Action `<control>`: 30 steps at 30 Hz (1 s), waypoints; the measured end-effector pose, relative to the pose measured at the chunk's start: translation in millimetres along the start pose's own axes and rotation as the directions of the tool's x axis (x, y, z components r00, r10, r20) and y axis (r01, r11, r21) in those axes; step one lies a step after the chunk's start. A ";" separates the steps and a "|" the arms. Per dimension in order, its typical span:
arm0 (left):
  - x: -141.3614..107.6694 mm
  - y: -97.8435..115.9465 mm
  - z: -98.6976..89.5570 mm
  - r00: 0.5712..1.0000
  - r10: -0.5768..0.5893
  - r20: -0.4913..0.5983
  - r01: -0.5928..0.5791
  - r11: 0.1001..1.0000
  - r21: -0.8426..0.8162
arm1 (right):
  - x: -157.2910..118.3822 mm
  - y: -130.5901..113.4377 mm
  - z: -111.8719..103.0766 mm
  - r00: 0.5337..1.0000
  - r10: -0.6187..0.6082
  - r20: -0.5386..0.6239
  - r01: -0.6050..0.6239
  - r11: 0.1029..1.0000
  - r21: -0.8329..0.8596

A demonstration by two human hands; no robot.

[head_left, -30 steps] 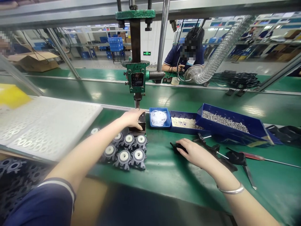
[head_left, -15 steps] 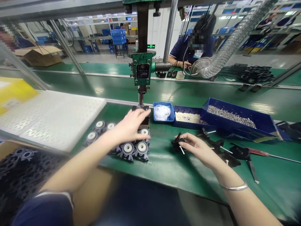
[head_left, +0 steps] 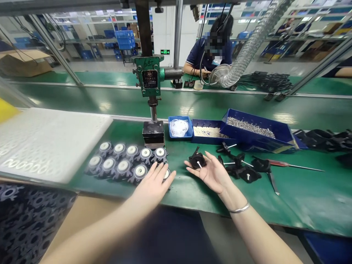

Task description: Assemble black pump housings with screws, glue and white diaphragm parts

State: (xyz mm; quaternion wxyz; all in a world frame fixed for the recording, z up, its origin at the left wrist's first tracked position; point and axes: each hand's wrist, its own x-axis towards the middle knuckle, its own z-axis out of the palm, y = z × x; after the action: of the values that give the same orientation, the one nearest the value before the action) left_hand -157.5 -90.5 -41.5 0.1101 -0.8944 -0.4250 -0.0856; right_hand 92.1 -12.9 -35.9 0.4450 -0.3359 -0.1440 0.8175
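Observation:
In the head view, my right hand (head_left: pixel 214 174) is turned palm up, with a small black plastic part (head_left: pixel 195 160) resting on its fingers. A white pin (head_left: pixel 200 164) sticks out of that part. My left hand (head_left: pixel 155 180) is flat with fingers stretched out, over the right end of two rows of black housings (head_left: pixel 136 178) that carry white rings (head_left: pixel 140 170). One housing lies partly hidden under those fingers. Right of my right hand lie several similar black parts (head_left: pixel 249 175) with white pins.
A press (head_left: pixel 150 77) stands behind the rows above a black block (head_left: pixel 153 132). Blue bins (head_left: pixel 255 134) hold metal pins, pale small pieces and white rings. A screwdriver (head_left: pixel 277 163) and tweezers (head_left: pixel 273 183) lie right. White trays (head_left: pixel 68 128) are left; a co-worker (head_left: pixel 209 55) sits opposite.
My left hand has come down and nearer, from beside the press block to the front housings. My right hand has turned palm up with the black part. The view has shifted right.

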 end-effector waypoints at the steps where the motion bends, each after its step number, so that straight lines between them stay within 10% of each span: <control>1: 3.7 4.5 0.3 1.000 0.013 -0.013 -0.013 1.000 -0.027 | -1.0 -0.3 -0.1 0.999 -0.009 -0.033 0.010 0.999 0.032; 8: 29.4 24.4 9.5 0.999 -0.043 0.004 0.041 0.919 -0.392 | -3.5 -2.0 -6.8 0.981 -0.109 -0.159 0.127 0.986 0.107; 15: 28.1 23.8 32.3 0.990 -0.139 0.023 0.099 0.577 -0.811 | -5.6 -4.3 -4.3 0.976 -0.114 -0.187 0.143 0.978 0.152; 30: 26.9 19.8 47.4 0.948 -0.276 0.156 0.233 0.270 -0.934 | 9.9 6.2 17.2 0.976 -0.187 0.108 0.201 0.970 -0.137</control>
State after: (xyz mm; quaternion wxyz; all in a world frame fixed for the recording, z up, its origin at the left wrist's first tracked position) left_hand -122.4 -69.9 -82.9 -0.4390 -0.7073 -0.4296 -0.3500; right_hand 72.8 -7.1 -30.8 0.4898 -0.3133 -0.2568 0.7720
